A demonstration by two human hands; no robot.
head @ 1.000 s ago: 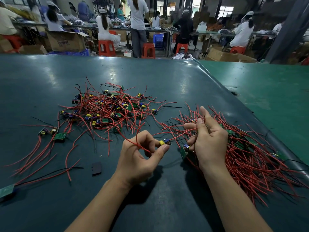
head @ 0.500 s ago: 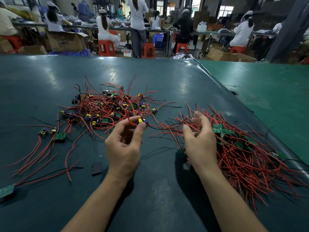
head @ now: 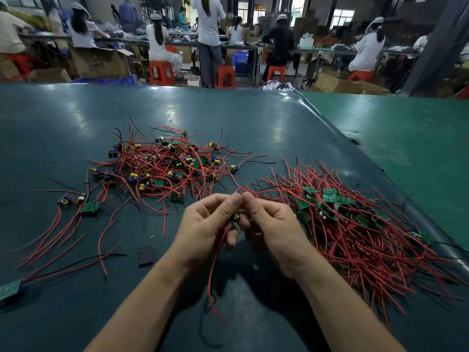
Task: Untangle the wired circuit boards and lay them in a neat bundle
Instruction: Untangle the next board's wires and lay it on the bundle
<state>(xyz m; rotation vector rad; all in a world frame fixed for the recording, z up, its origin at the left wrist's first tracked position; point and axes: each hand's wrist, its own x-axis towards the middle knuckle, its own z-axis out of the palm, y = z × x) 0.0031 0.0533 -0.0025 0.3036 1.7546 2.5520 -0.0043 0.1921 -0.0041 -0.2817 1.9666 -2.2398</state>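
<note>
A tangled heap of small green circuit boards with red and black wires (head: 165, 168) lies on the dark table (head: 63, 128), left of centre. To the right, a larger bundle of wired boards (head: 355, 224) lies with its red wires fanned toward me. Between them, my left hand (head: 205, 224) and my right hand (head: 274, 229) meet with thumbs touching. Together they pinch one small board (head: 234, 217), mostly hidden by the fingers. Its red wire (head: 213, 270) hangs down toward me.
Loose wired boards (head: 88, 207) lie at the left, another green board (head: 10, 289) at the near left edge, and a small dark flat piece (head: 146, 255) beside my left forearm. A lighter green table (head: 406, 138) adjoins on the right. People work at benches behind.
My left hand pulled a board out of the tangled heap and moved right. My right hand left the bundle and came in, so both hands now hold the board together.
</note>
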